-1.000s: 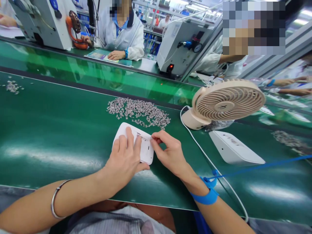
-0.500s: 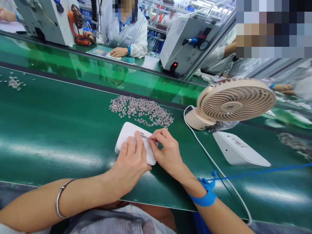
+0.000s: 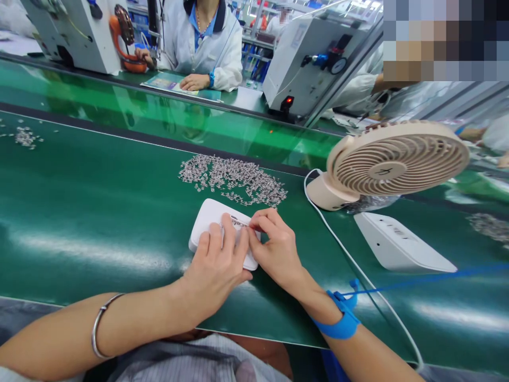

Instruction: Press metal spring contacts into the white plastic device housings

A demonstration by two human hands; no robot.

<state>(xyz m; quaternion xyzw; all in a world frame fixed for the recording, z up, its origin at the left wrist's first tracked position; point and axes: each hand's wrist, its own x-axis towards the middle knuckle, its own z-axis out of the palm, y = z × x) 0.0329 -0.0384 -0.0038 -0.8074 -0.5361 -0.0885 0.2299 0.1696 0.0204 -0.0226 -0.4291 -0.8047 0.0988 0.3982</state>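
Fingers (image 3: 222, 239) of left hand (image 3: 217, 270) spread flat on white casing (image 3: 204, 220); right hand (image 3: 276, 249) pinching, seemingly, 1 small metal clip (image 3: 238, 222).

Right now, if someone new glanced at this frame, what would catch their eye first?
Probably the two bare hands at the centre: the left hand lies flat on a white rounded plastic casing on the glossy green conveyor belt, while the right hand pinches at its top edge. Just behind lies a scattered heap of tiny silver metal parts, and to the right a beige round desk fan stands tilted upward.
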